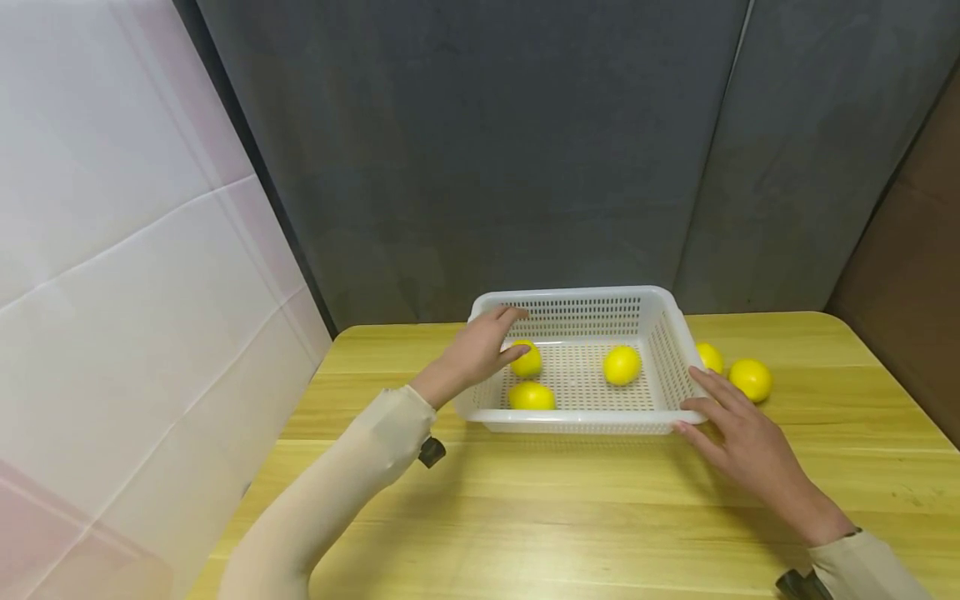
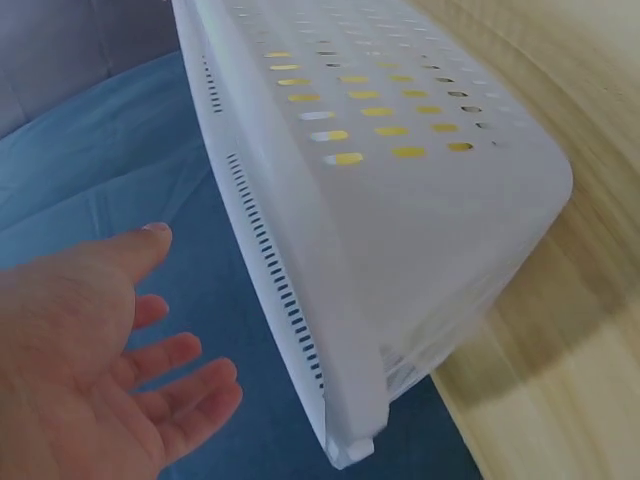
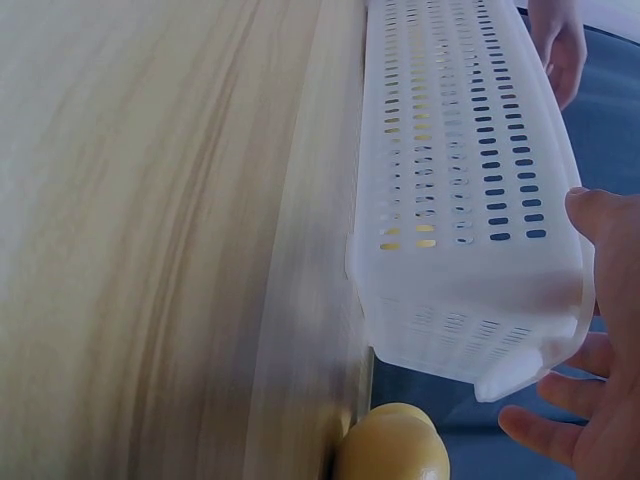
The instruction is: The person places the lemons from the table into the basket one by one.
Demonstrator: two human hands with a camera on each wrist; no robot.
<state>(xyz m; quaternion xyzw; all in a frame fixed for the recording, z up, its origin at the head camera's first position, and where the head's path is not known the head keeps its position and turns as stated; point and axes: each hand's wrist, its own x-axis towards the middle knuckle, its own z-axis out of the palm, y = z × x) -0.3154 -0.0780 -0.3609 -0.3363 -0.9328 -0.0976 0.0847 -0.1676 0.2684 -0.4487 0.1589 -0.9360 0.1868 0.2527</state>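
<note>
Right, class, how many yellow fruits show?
5: two yellow fruits at left inside the basket, one farther right inside, two on the table beyond its right end; others may be hidden.

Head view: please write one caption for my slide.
White basket holding three lemons, two more beside it; right hand at its corner, left hand over it.

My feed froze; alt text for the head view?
A white rectangular plastic basket holds three rounded yellow fruits, the left hand over its left end, the right hand at its near right corner; two more fruits lie to its right.
</note>
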